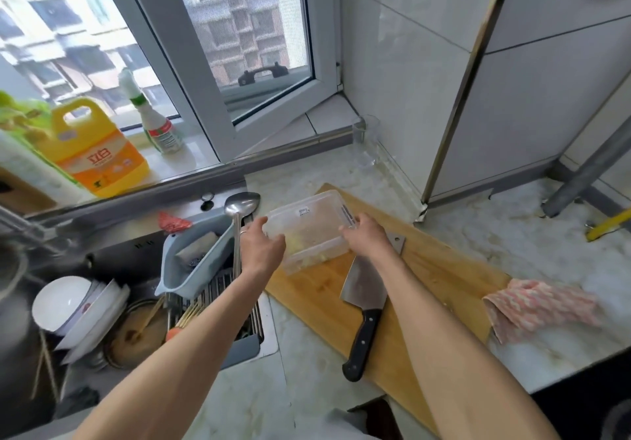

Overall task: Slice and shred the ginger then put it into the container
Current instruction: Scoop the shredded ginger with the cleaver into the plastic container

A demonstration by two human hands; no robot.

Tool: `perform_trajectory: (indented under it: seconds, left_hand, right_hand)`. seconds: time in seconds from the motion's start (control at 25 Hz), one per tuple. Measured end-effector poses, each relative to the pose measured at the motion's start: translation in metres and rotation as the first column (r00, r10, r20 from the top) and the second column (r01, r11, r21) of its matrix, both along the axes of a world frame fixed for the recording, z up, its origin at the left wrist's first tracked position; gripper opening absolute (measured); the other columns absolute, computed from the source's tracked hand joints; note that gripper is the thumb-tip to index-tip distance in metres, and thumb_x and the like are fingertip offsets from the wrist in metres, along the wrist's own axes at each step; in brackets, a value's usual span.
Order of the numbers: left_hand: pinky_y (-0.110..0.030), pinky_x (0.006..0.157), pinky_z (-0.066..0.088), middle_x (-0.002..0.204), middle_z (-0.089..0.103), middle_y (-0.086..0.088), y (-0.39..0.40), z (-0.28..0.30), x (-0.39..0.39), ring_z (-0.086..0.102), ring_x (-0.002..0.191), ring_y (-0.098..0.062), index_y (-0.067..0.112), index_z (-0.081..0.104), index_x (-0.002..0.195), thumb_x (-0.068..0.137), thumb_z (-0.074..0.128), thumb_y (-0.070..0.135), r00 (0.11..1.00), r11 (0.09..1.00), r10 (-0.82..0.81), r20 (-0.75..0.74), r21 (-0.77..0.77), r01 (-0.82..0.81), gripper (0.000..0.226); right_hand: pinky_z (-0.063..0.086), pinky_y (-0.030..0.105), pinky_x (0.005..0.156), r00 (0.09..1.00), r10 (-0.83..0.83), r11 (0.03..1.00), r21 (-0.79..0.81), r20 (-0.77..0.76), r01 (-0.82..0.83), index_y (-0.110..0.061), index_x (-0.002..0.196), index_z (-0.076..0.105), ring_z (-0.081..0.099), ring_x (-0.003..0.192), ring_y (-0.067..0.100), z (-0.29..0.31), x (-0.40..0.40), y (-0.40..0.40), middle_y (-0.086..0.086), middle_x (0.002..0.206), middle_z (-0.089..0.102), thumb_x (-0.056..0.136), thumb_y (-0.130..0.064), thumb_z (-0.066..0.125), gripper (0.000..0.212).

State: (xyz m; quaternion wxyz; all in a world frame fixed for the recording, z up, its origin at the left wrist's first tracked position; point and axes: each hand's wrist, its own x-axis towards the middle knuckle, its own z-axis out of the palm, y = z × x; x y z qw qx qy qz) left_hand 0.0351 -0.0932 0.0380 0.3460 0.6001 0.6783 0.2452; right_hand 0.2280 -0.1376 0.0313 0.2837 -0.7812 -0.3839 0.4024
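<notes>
Both hands grip the clear container [309, 231] above the cutting board's [423, 269] far end, left hand [261, 250] and right hand [365, 234] fingers curled on opposite short ends, ginger shreds [307, 252] inside.

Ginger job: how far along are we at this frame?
Nearly finished. Done: the cleaver lies set down on the cutting board, and yellowish ginger bits sit inside the clear container. In hand: the left hand and right hand both hold the container over the board. Left: probably only setting it down; no uncut ginger visible.
</notes>
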Motion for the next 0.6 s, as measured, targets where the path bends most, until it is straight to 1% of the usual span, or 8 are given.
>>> perform_trajectory:
  seconds: [0.08, 0.16, 0.2, 0.32, 0.36, 0.44, 0.52, 0.6]
  left_hand:
    - [-0.040, 0.104, 0.047, 0.143, 0.052, -0.007, 0.004, -0.005, -0.005, 0.055, 0.124, -0.023, 0.015, 0.049, 0.144, 0.087, 0.062, 0.013, 1.000, 1.000, 0.015, 0.013, -0.024, -0.015, 0.058]
    - [-0.044, 0.098, 0.053, 0.137, 0.059, -0.005, 0.008, -0.008, -0.010, 0.061, 0.116, -0.023, 0.015, 0.053, 0.141, 0.085, 0.061, 0.010, 0.998, 0.999, 0.034, 0.058, -0.031, -0.032, 0.057]
    - [-0.043, 0.095, 0.054, 0.134, 0.061, -0.003, 0.009, -0.007, -0.012, 0.062, 0.113, -0.023, 0.015, 0.055, 0.139, 0.085, 0.059, 0.007, 0.996, 0.999, 0.045, 0.081, -0.026, -0.043, 0.055]
    - [-0.041, 0.091, 0.056, 0.131, 0.062, -0.003, 0.007, -0.009, -0.016, 0.062, 0.110, -0.023, 0.015, 0.055, 0.140, 0.088, 0.057, 0.005, 0.995, 0.999, 0.051, 0.085, -0.011, -0.051, 0.053]
    - [-0.041, 0.094, 0.054, 0.135, 0.059, -0.005, 0.005, -0.010, -0.016, 0.060, 0.114, -0.024, 0.015, 0.053, 0.142, 0.090, 0.056, 0.007, 0.999, 1.000, 0.019, 0.042, 0.010, -0.019, 0.053]
    - [-0.039, 0.104, 0.046, 0.147, 0.045, -0.009, 0.002, -0.010, -0.012, 0.049, 0.128, -0.028, 0.016, 0.047, 0.145, 0.089, 0.054, 0.004, 0.985, 0.990, -0.101, -0.143, 0.080, 0.113, 0.058]
    - [-0.042, 0.112, 0.037, 0.155, 0.032, -0.010, 0.001, -0.004, -0.004, 0.032, 0.141, -0.030, 0.022, 0.043, 0.148, 0.084, 0.054, -0.001, 0.908, 0.944, -0.252, -0.335, 0.119, 0.306, 0.069]
    - [-0.046, 0.119, 0.025, 0.159, 0.027, -0.009, 0.004, 0.003, 0.008, 0.021, 0.146, -0.030, 0.028, 0.040, 0.150, 0.083, 0.055, 0.002, 0.783, 0.856, -0.424, -0.455, 0.080, 0.510, 0.074]
  right_hand:
    - [0.046, 0.031, 0.086, 1.000, 0.004, 1.000, -0.004, -0.020, -0.004, -0.011, 0.137, 0.049, 0.059, 0.112, 0.026, -0.009, 0.000, -0.002, 0.010, 0.131, 0.059, 0.095, -0.032, 0.060, 0.048]
    - [0.053, 0.038, 0.092, 0.997, -0.002, 1.000, -0.013, -0.083, 0.001, -0.013, 0.138, 0.049, 0.062, 0.111, 0.026, -0.013, 0.003, -0.004, 0.008, 0.129, 0.060, 0.092, -0.036, 0.063, 0.054]
    - [0.055, 0.041, 0.091, 0.993, -0.008, 1.000, -0.014, -0.116, 0.006, -0.015, 0.138, 0.049, 0.064, 0.108, 0.026, -0.014, 0.004, -0.004, 0.007, 0.126, 0.062, 0.091, -0.037, 0.063, 0.054]
    - [0.056, 0.039, 0.084, 0.989, -0.037, 0.999, -0.002, -0.142, 0.037, -0.018, 0.132, 0.056, 0.064, 0.101, 0.023, -0.014, 0.005, -0.004, 0.004, 0.116, 0.065, 0.096, -0.038, 0.057, 0.042]
    - [0.056, 0.040, 0.085, 0.988, -0.053, 0.999, 0.002, -0.148, 0.054, -0.017, 0.129, 0.058, 0.064, 0.101, 0.023, -0.014, 0.005, -0.003, 0.004, 0.115, 0.065, 0.097, -0.036, 0.057, 0.038]
    - [0.056, 0.040, 0.083, 0.979, -0.100, 0.995, 0.002, -0.177, 0.102, -0.015, 0.124, 0.061, 0.064, 0.098, 0.024, -0.018, 0.002, -0.001, 0.005, 0.111, 0.066, 0.096, -0.032, 0.058, 0.033]
    - [0.053, 0.037, 0.076, 0.966, -0.143, 0.989, -0.003, -0.215, 0.146, -0.014, 0.117, 0.063, 0.064, 0.093, 0.024, -0.019, -0.001, -0.001, 0.007, 0.108, 0.067, 0.094, -0.030, 0.059, 0.028]
    - [0.049, 0.033, 0.069, 0.960, -0.164, 0.986, -0.004, -0.227, 0.168, -0.014, 0.110, 0.064, 0.063, 0.088, 0.024, -0.019, -0.002, -0.002, 0.008, 0.105, 0.068, 0.092, -0.028, 0.060, 0.023]
